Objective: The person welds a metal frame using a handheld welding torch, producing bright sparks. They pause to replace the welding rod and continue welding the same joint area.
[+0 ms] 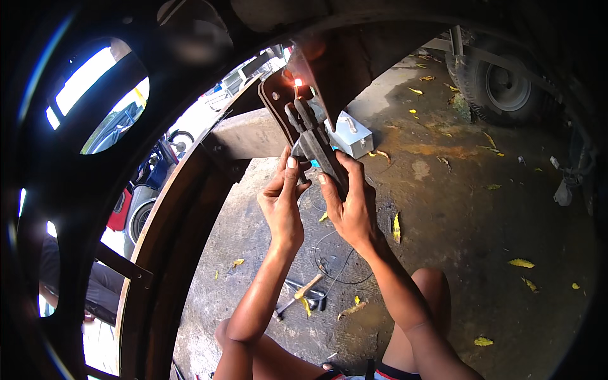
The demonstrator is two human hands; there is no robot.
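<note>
Both my hands are raised around a dark metal clamp-like tool [322, 158] under the steel frame. My right hand [352, 206] wraps its long body, thumb along the near side. My left hand [282, 206] is closed at the tool's left side, thumb and fingers pinching near a small stub; part of that grip is hidden. The tool's upper jaws reach up beside a rusty steel plate [271, 101] with a bolt hole. A bright orange-white glow [298, 83] shows just above the jaws, by the bracket; its exact source cannot be made out.
A curved rusty beam [158, 234] runs down my left, with a crossbar [244, 134] ahead. Beyond the tool stands a silver metal box [352, 136]. A hammer [303, 292] and a thin cable [348, 278] lie on the wet concrete. A large wheel [503, 85] stands far right.
</note>
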